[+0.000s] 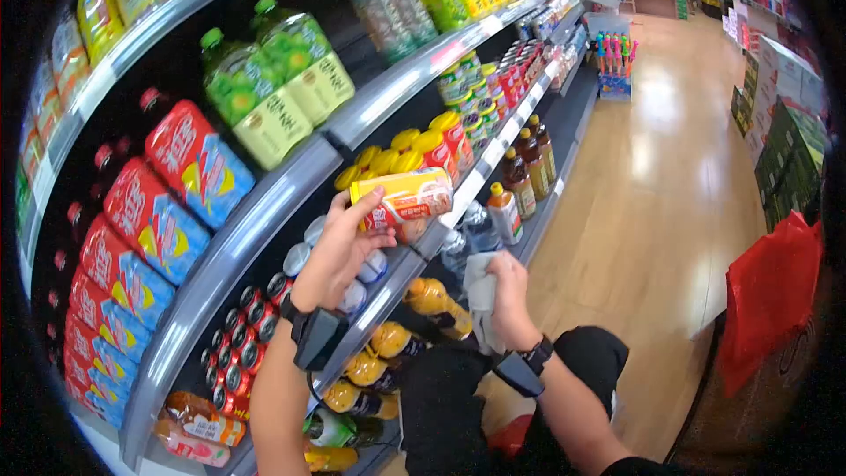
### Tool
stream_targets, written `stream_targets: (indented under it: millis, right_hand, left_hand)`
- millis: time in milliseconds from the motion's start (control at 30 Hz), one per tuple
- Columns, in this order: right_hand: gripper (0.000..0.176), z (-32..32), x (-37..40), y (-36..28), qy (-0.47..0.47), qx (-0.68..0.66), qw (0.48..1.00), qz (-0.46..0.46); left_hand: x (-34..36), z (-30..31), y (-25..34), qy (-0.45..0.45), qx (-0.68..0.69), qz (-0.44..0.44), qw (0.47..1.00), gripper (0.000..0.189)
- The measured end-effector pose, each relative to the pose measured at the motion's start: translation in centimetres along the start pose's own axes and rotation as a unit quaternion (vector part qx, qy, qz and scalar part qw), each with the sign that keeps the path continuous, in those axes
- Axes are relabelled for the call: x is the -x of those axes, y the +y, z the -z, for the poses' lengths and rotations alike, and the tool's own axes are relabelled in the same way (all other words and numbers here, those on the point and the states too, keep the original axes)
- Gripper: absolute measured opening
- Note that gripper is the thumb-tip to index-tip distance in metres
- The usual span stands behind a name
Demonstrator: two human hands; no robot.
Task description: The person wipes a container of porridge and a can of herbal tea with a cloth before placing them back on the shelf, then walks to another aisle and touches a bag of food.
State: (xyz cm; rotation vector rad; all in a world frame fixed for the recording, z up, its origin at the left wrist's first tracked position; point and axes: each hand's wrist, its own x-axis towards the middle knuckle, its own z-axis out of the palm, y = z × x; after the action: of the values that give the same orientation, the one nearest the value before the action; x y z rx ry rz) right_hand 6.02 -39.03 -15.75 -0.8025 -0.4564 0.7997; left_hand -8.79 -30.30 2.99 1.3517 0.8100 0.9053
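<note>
My left hand (339, 251) is wrapped round a yellow drink can (414, 197) with a red and white label, tilted nearly on its side in front of the shelf. Just behind it stand several cans with yellow lids (405, 152). Lower and to the right, my right hand (509, 295) grips a crumpled pale grey cloth (481, 286), its loose end hanging down. Water bottles (480, 227) stand close behind the cloth. Dark bands with a black device are on both wrists.
Curved shelf edges (264, 203) run along the left, with red and blue bottle packs (189, 163) and green bottles (273, 79) above. Dark cans (242, 353) and orange-capped bottles (374, 361) sit lower. At right are the wooden aisle floor (634, 176) and a red bag (771, 291).
</note>
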Motion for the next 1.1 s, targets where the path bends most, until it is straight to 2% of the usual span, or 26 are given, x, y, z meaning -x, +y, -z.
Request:
stream_targets:
  millis: [100, 133, 167, 200, 233, 267, 300, 367, 400, 433, 500, 567, 600, 633, 667, 700, 767, 833, 900, 933, 1000, 1033, 1100]
  right_hand:
    - [0.017, 0.1, -1.2, -0.9, 0.019, -0.031, 0.998, -0.044]
    - [0.017, 0.1, -1.5, -0.9, 0.014, -0.070, 0.996, -0.057]
    - [0.016, 0.9, -2.4, 1.8, 0.038, -0.072, 0.995, -0.063]
    - [0.016, 1.1, -2.6, 1.7, 0.042, -0.071, 0.993, -0.087]
    - [0.016, 1.3, -2.4, 1.4, 0.047, -0.070, 0.990, -0.115]
    - [0.016, 1.7, -2.5, 1.8, 0.051, -0.051, 0.990, -0.120]
    - [0.016, 1.9, -2.5, 1.6, 0.057, -0.050, 0.989, -0.131]
    - [0.012, 1.9, -2.6, 0.5, 0.044, -0.052, 0.987, -0.145]
    - [0.011, 2.1, -2.9, 0.4, 0.041, -0.045, 0.987, -0.147]
    - [0.011, 2.1, -3.2, -0.1, 0.049, -0.042, 0.986, -0.157]
    - [0.012, 2.0, -3.3, -0.8, 0.041, -0.048, 0.983, -0.171]
    - [0.012, 2.1, -3.5, 0.0, 0.044, -0.032, 0.986, -0.159]
    - [0.013, 1.9, -3.4, -0.3, 0.044, -0.053, 0.983, -0.169]
    - [0.015, 1.7, -3.4, -0.4, 0.045, -0.074, 0.981, -0.176]
    - [0.015, 1.5, -3.4, -0.1, 0.040, -0.063, 0.985, -0.157]
    - [0.015, 1.3, -3.4, 0.0, 0.042, -0.061, 0.985, -0.155]
    - [0.015, 1.0, -3.5, 0.0, 0.033, -0.048, 0.985, -0.163]
    - [0.015, 0.6, -3.7, 0.6, 0.033, -0.050, 0.986, -0.153]
    - [0.015, 0.2, -3.8, 1.1, 0.036, -0.038, 0.985, -0.162]
    - [0.015, 0.0, -3.8, 1.4, 0.037, -0.036, 0.985, -0.162]
    - [0.014, -0.3, -3.7, 1.9, 0.034, -0.031, 0.983, -0.176]
    - [0.014, -0.4, -3.7, 2.0, 0.034, -0.027, 0.983, -0.177]
    - [0.014, -0.8, -3.6, 2.0, 0.026, -0.028, 0.983, -0.182]
  left_hand:
    - [-6.8, 0.4, -0.4, -0.026, 0.034, 0.017, 0.999, 0.029]
    - [-8.5, 0.3, -0.7, -0.011, 0.098, 0.003, 0.995, 0.029]
    - [-10.3, 0.4, -1.2, 0.006, 0.164, -0.008, 0.986, 0.029]
    - [-12.2, 1.2, -1.4, 0.027, 0.213, 0.004, 0.977, 0.031]
    - [-13.8, 1.8, -1.7, 0.034, 0.198, -0.043, 0.979, 0.041]
    - [-15.0, 2.8, -2.0, 0.083, -0.144, -0.179, 0.970, 0.048]
    - [-15.7, 3.5, -1.9, 0.114, -0.467, -0.289, 0.828, 0.056]
    - [-17.7, 5.5, -0.9, 0.125, -0.586, -0.304, 0.740, 0.068]
    - [-17.0, 4.3, 0.5, 0.162, -0.690, -0.237, 0.664, 0.070]
    - [-19.4, 6.9, 0.2, 0.072, -0.603, -0.248, 0.755, 0.073]
    - [-23.9, 11.1, -0.3, 0.077, -0.698, -0.302, 0.644, 0.074]
    - [-27.4, 13.1, -1.3, 0.066, -0.629, -0.338, 0.697, 0.054]
    - [-28.2, 12.4, -1.5, 0.063, -0.631, -0.331, 0.699, 0.054]
    - [-28.9, 10.9, -1.5, 0.130, -0.530, -0.228, 0.806, 0.042]
    - [-29.9, 9.8, -1.4, 0.194, -0.409, -0.118, 0.884, 0.031]
    - [-32.9, 12.0, -2.0, 0.191, -0.407, -0.119, 0.885, 0.031]
    - [-39.3, 18.7, -4.2, 0.008, -0.474, -0.104, 0.874, 0.034]
    - [-37.7, 15.0, -5.1, -0.001, -0.446, -0.096, 0.890, 0.036]
    - [-35.9, 12.3, -4.9, 0.012, -0.492, -0.016, 0.871, 0.037]
    - [-35.0, 10.9, -5.0, 0.011, -0.490, -0.015, 0.872, 0.037]
    - [-33.7, 9.0, -4.9, 0.056, -0.471, 0.060, 0.878, 0.037]
    - [-33.4, 9.0, -4.5, 0.057, -0.467, 0.062, 0.880, 0.037]
    - [-32.9, 8.9, -3.4, -0.017, -0.553, 0.045, 0.832, 0.040]
